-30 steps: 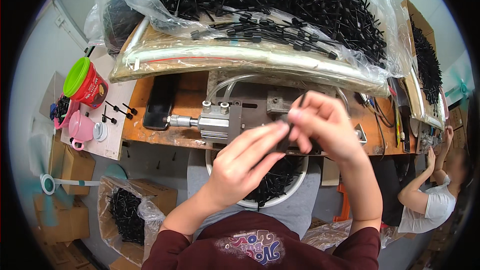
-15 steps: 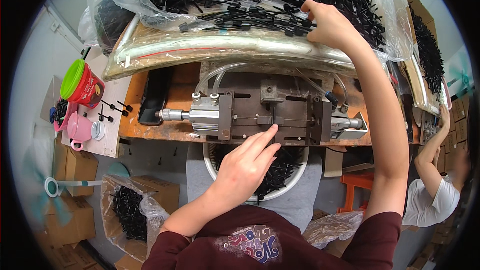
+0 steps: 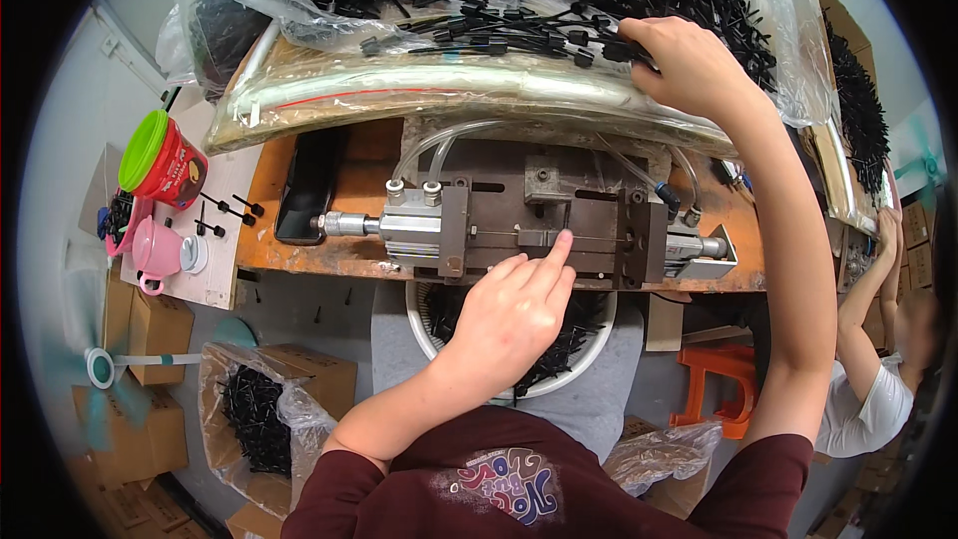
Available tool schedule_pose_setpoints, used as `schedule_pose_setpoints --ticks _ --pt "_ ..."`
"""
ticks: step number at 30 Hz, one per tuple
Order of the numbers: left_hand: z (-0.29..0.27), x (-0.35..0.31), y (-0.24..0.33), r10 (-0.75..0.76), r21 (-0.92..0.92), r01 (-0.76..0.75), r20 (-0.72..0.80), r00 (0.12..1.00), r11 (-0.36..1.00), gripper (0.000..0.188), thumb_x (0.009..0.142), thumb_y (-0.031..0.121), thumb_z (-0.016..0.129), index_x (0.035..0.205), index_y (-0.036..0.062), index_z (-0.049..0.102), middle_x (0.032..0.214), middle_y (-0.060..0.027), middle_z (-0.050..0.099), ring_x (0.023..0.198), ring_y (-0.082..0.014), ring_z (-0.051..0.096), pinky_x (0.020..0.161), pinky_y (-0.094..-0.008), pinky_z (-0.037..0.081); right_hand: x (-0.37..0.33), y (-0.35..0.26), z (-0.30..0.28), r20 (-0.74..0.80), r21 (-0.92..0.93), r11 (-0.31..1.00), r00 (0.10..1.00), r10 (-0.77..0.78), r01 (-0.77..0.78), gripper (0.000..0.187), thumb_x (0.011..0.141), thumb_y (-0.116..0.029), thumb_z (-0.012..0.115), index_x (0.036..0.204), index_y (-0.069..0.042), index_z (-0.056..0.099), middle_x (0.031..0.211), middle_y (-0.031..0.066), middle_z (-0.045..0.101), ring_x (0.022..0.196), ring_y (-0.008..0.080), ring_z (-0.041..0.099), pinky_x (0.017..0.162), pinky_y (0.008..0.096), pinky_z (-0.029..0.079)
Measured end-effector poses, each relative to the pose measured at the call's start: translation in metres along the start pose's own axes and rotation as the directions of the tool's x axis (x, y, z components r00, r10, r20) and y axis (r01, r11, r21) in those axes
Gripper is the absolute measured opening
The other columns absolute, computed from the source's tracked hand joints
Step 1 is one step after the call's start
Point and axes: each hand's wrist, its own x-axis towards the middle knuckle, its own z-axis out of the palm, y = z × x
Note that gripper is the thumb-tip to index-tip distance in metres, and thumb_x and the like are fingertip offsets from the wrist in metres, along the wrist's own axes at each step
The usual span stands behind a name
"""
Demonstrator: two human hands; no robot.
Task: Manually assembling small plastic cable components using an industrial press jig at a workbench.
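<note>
My left hand [image 3: 514, 314] reaches over the front of a dark metal fixture [image 3: 499, 252]. Its index finger is stretched out and the tip touches the small central block [image 3: 539, 238]; no held part shows in this hand. A thin dark piece beside that fingertip is too small to make out. At the edge of the pile, my right hand [image 3: 689, 65] has its fingers closed on a black plastic stem with a knob [image 3: 647, 59]. Many such black stems [image 3: 489, 40] lie loose on clear plastic sheeting around it.
Metal cylinders [image 3: 411, 230] with clear air tubes flank the fixture on the wooden bench [image 3: 274, 258]. Below is a white basket [image 3: 589, 367] of black parts. A red bucket [image 3: 185, 175] and pink cup [image 3: 157, 248] stand left. Another person [image 3: 868, 389] works at far right.
My left index fingertip has shifted right along the central block. My right hand has moved slightly right and nearer, its fingers closing over a black stem.
</note>
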Motion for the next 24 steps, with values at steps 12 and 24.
schedule_pose_setpoints --ticks 12,24 --pt "-0.006 -0.009 -0.002 -0.069 0.035 0.067 0.045 0.997 0.997 0.023 0.074 0.007 0.074 0.094 -0.0011 0.066 0.126 -0.0180 0.064 0.084 -0.0251 0.068 0.083 -0.0357 0.054 0.012 -0.007 0.004 0.014 0.074 0.996 0.998 -0.056 0.055 0.033 0.078 -0.008 0.066 0.110 -0.006 0.062 0.103 0.0109 0.070 0.093 0.0329 0.068 0.078 0.0428 0.056" --pt "-0.006 -0.009 -0.005 -0.111 -0.035 0.114 0.064 0.992 0.993 0.024 0.071 0.006 0.077 0.092 0.0020 0.066 0.125 -0.0164 0.065 0.070 -0.0250 0.067 0.067 -0.0334 0.054 0.003 0.032 -0.008 0.073 0.712 0.647 0.945 0.320 -0.274 0.029 0.090 -0.014 0.065 0.119 -0.015 0.066 0.089 0.0002 0.065 0.063 0.0023 0.049 0.055 0.0210 0.042"
